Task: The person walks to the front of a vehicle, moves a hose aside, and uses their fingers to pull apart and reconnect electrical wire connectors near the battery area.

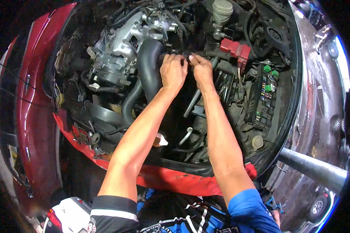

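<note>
Over the engine bay, my left hand (174,72) and my right hand (201,72) meet close together, thumbs and fingertips curled inward. Both pinch at something small and dark between them, hidden by the fingers and shadow. A dark corrugated wiring sleeve (213,53) runs away from the right fingertips toward a red plastic cover (236,51). Just left of my left hand, a thick black air hose (149,58) bends down from the silver engine (122,46). Below my right hand lies a grey metal bar (192,103).
At right sits an uncovered fuse box (265,93) with green relays. A fluid reservoir (223,9) stands at the back. The red front edge (175,179) of the car crosses below my forearms. A maroon car (39,97) is at left, a grey post (315,165) at right.
</note>
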`<action>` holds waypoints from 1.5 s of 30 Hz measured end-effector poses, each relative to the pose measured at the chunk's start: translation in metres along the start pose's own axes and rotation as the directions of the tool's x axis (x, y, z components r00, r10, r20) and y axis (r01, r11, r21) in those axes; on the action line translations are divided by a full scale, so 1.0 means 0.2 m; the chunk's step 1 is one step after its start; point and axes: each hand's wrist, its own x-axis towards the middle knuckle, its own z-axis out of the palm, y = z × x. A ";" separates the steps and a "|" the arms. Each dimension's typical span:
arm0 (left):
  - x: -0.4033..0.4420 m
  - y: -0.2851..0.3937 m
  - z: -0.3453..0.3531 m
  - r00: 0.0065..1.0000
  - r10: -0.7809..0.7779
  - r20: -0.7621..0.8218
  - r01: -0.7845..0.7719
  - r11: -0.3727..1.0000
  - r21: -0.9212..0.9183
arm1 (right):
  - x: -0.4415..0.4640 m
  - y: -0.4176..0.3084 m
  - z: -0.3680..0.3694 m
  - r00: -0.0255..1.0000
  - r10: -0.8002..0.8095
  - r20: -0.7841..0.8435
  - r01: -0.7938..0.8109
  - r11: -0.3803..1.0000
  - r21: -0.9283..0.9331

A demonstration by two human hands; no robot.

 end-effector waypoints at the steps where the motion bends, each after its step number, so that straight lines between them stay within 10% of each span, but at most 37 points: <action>1: -0.02 0.00 -0.01 1.000 -0.010 0.011 0.010 1.000 0.010 | -0.01 0.01 0.00 1.000 0.018 0.012 -0.018 1.000 0.020; 31: -0.05 0.00 -0.04 0.995 0.080 0.062 -0.083 0.995 0.047 | -0.04 0.03 0.05 0.999 0.032 -0.043 -0.028 0.993 0.112; 45: -0.01 -0.01 -0.09 0.978 -0.199 0.057 0.207 0.957 -0.202 | 0.00 -0.04 -0.05 0.979 0.091 0.183 -0.113 0.987 0.113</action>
